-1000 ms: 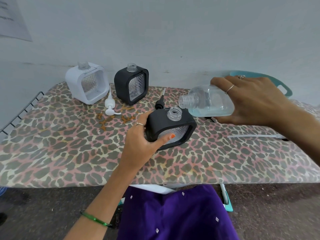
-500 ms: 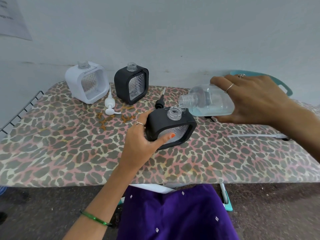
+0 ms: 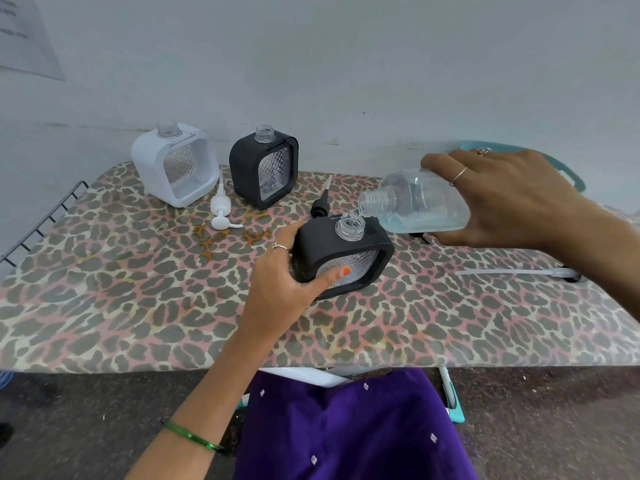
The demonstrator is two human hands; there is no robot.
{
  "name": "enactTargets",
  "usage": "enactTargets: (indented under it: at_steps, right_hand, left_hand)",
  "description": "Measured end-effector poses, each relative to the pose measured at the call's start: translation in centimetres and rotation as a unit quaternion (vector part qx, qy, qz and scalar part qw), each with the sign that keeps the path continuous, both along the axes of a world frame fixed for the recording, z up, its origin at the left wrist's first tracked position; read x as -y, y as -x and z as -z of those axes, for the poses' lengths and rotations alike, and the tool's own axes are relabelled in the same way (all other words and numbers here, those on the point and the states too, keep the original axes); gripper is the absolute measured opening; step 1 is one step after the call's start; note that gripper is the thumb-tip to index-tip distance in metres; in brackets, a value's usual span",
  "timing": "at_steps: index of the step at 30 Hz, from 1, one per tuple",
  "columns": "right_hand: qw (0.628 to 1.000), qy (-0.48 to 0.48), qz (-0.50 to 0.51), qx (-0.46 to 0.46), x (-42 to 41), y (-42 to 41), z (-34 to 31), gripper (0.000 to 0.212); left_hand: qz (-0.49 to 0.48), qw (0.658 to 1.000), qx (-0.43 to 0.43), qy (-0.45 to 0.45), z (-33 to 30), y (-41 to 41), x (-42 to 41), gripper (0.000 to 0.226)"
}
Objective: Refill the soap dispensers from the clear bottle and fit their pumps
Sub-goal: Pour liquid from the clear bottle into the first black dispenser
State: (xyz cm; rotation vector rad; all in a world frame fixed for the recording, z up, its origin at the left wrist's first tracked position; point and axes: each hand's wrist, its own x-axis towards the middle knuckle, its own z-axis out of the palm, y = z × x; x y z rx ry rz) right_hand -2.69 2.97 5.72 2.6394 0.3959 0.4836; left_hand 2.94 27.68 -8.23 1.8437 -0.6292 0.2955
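Leopard-print board (image 3: 138, 306) against a pale wall, bearing all items. Right hand (image 3: 512, 199), reaching in from the right with palm down, grips the rear half of the clear bottle (image 3: 419, 206); fingers wrap over its top, thumb beneath. The bottle's long axis lies near horizontal, open neck pointing left and slightly down, its lip just above and right of the near dispenser's mouth; pale blue liquid pools along the lower side. Left hand (image 3: 287, 282), arm rising from below, holds the near black dispenser (image 3: 343, 258) by its left edge, thumb across the textured front window, fingers behind. This dispenser stands at mid-board, open neck up, tilted slightly back. Behind, near the wall, the far black dispenser (image 3: 265, 168) and, to its left, the white dispenser (image 3: 175, 164) stand upright, uncapped. The white pump (image 3: 221, 211) lies between them, tube toward the wall; the black pump (image 3: 320, 206) lies just behind the near dispenser.
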Motion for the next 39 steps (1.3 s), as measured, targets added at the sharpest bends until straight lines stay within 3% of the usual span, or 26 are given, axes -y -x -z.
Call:
enactTargets:
  at_steps: [39]
  right_hand:
    - [1.000, 0.006, 0.000, -0.006, -0.16, 0.12, -0.32, 0.082]
  left_hand:
    - [-0.005, 1.000, 0.015, -0.001, -0.04, 0.07, -0.08, 0.069]
